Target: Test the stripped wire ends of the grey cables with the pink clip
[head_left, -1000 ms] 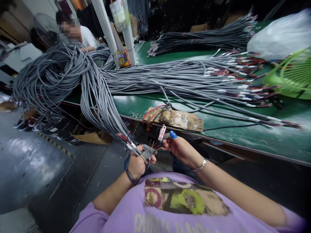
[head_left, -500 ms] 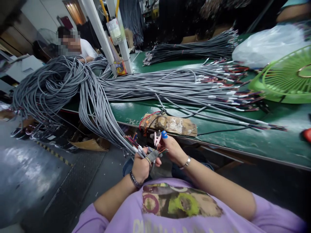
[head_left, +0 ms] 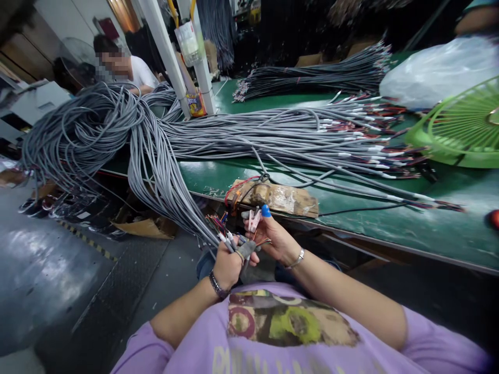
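My left hand is closed around the ends of a few grey cables that hang off the green table, with coloured wires poking out above my fist. My right hand sits right beside it, pinching a small pink-and-white clip; its forefinger wears a blue fingertip cover. Thin coloured wire ends run between the two hands. Both hands are held just below the table's front edge, above my lap.
A large heap of grey cables spills over the green table. A taped brown block with wires sits at the edge. A green fan, a white plastic bag, white posts and another person lie beyond.
Both hands rose slightly and drew closer together, the clip in my right hand coming nearer the wire ends. The view shifted a little.
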Motion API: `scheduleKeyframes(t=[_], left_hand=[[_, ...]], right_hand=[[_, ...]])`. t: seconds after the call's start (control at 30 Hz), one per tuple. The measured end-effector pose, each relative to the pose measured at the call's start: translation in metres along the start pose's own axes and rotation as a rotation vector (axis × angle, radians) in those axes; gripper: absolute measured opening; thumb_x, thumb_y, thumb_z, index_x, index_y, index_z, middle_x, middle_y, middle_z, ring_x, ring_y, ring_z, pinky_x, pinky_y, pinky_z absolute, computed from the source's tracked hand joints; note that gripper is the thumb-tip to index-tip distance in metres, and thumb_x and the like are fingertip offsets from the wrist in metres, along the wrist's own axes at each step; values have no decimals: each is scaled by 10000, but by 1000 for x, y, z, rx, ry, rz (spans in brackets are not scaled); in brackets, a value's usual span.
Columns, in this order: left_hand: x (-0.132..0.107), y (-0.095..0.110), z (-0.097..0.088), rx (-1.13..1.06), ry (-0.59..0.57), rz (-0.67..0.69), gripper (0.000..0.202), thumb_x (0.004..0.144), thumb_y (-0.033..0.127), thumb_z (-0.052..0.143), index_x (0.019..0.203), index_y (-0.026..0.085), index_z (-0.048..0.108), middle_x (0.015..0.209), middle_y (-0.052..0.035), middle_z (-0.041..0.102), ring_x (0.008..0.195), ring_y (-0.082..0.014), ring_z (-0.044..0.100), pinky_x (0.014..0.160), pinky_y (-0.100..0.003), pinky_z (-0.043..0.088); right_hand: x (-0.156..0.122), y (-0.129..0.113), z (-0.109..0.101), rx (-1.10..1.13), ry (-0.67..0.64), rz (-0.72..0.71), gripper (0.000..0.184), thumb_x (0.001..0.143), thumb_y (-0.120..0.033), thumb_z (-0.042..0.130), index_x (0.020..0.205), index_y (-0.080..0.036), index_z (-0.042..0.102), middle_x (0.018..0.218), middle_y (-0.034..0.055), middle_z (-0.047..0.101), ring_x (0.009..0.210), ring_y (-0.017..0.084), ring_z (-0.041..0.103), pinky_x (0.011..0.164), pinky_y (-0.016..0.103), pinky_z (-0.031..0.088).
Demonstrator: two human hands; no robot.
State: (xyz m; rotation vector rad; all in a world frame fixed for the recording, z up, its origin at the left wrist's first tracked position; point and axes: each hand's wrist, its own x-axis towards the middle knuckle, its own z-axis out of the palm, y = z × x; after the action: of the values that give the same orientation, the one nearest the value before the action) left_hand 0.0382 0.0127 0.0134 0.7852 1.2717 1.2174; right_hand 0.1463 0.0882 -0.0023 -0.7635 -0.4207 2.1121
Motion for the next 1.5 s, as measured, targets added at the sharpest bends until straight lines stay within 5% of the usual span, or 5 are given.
scheduleKeyframes(t=[0.4,0.63,0.83,1.27,1.5], left_hand=[[-12,-3,-16,68,-64,58,384,733,494,714,596,144,637,524,-43,662,441,-102,560,448,-209,407],[-8,5,-6,11,-7,26,412,662,534,752,599,146,628,502,-30,641,416,-99,538,434,-217,401],[-2,4,-2,-13,-5,10,421,618,538,773,592,146,620,477,-27,630,407,-97,531,397,-201,345],[-1,2,-5,21,-36,12,404,654,513,761,562,149,611,474,-28,635,395,-94,524,402,-201,356],[-13,-3,-15,85,-49,57,377,729,506,715,623,152,644,538,-41,670,456,-114,582,452,-214,416]], right_hand=[[-3,-6,-5,-67,-32,7,241,767,-405,734,835,-178,692,767,22,699,597,109,591,560,225,506],[-4,1,-8,-312,36,-295,451,727,-618,678,681,-170,680,624,18,627,570,120,526,559,247,450],[-1,-1,-3,-93,-27,-38,408,693,-581,739,723,-176,693,708,32,679,541,108,544,520,240,475],[-3,-3,-3,-23,-83,32,482,803,-650,573,756,-181,671,749,45,691,547,113,573,528,244,492],[-7,-6,-7,-69,-112,6,266,798,-432,698,877,-178,697,728,11,664,593,101,567,556,222,484]])
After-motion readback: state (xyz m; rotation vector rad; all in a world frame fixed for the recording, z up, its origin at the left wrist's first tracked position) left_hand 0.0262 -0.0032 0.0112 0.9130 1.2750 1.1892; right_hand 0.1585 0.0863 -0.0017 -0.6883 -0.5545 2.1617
